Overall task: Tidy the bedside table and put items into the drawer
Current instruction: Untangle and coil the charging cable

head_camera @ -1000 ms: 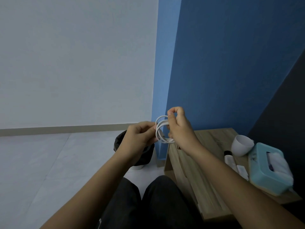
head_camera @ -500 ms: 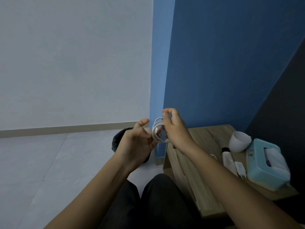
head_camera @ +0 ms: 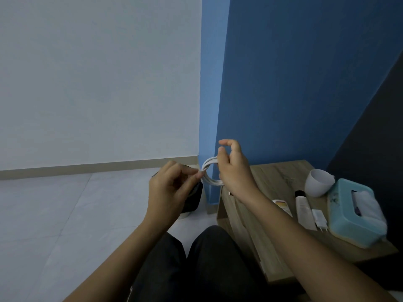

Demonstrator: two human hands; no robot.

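Head view: both hands hold a coiled white cable.

The wooden bench stands in the corner against the blue wall. On its top sit a white cup tipped on its side, a teal tissue box, a white charger plug, a long white tube with a dark cap, and a smaller tube. On the pale tiled floor beside it stands a black bin.
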